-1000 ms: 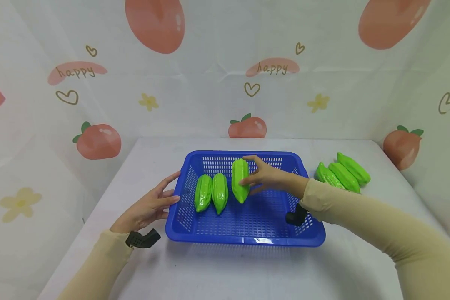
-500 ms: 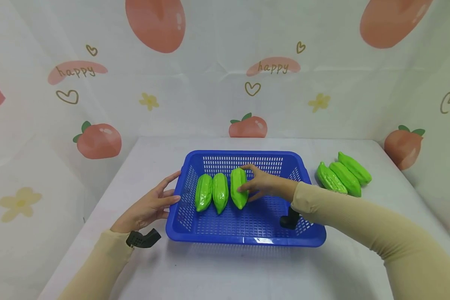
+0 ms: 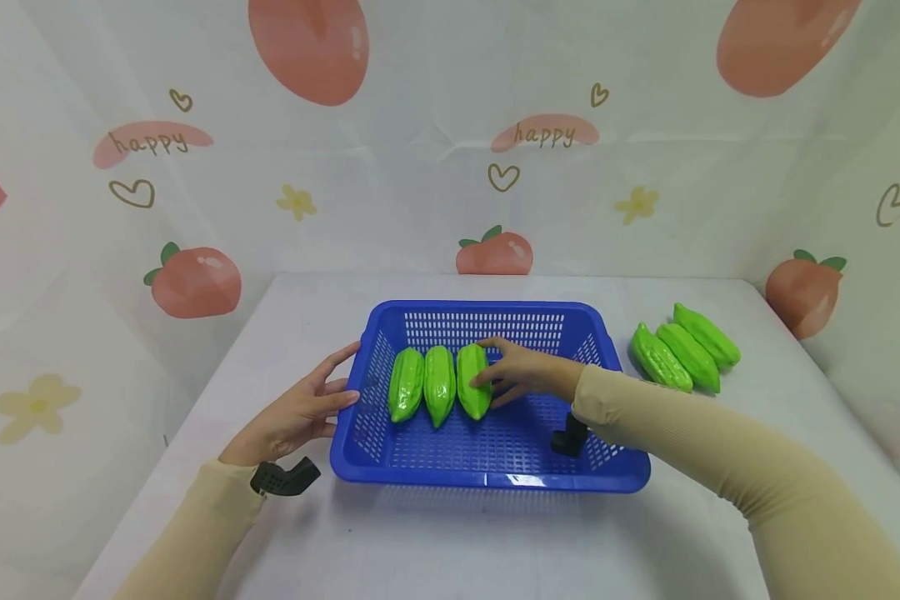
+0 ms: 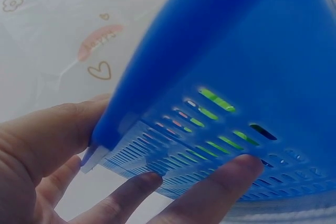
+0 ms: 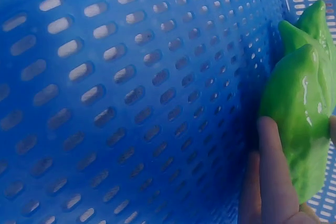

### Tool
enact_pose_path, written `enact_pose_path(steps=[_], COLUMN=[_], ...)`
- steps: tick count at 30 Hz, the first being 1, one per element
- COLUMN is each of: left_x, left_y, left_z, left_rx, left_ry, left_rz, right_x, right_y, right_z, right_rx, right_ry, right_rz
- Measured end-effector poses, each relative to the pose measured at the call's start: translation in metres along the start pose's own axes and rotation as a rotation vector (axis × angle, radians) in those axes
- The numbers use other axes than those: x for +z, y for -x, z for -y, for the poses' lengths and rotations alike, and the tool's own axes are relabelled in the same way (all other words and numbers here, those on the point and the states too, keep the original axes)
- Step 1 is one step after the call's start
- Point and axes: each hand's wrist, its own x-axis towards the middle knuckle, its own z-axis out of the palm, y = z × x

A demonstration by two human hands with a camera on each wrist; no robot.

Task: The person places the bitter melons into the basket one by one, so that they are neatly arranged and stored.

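Observation:
My right hand (image 3: 521,367) holds a green star fruit (image 3: 472,383) low inside the blue basket (image 3: 562,481), thumb on one side and fingers on the other. In the right wrist view that star fruit (image 5: 299,103) is glossy and ribbed, with other green tips behind it. Two more star fruit, one left (image 3: 407,385) and one beside it (image 3: 440,385), lie side by side to its left. At the basket's left side, my left hand (image 3: 300,412) touches the outer wall with extended fingers; the left wrist view shows its fingertips (image 4: 247,167) against the slotted wall.
Three more green star fruit (image 3: 690,354) lie grouped on the white tabletop (image 3: 487,550), right of the basket. A printed cloth backdrop (image 3: 405,200) rises behind the table. Both wrists carry black camera mounts.
My right hand has moved down and left, lowering the star fruit beside the two others in the basket. The left hand stays at the basket's side.

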Motion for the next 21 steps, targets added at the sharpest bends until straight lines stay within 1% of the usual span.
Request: enact_pose_path(steps=[12,21], left_x=[-0.0003,0.0002], left_y=[-0.0004,0.0008], left_z=[0.0007,0.0003], left_rx=[0.017,0.005], left_ry=[-0.006,-0.002], left_rz=[0.005,-0.004], right_x=[-0.0028,-0.0033], right_y=[-0.0024,-0.0011], right_z=[0.0014,0.0018], right_rx=[0.029,0.044], right_ry=[0.047,0.051], right_rz=[0.016,0.019])
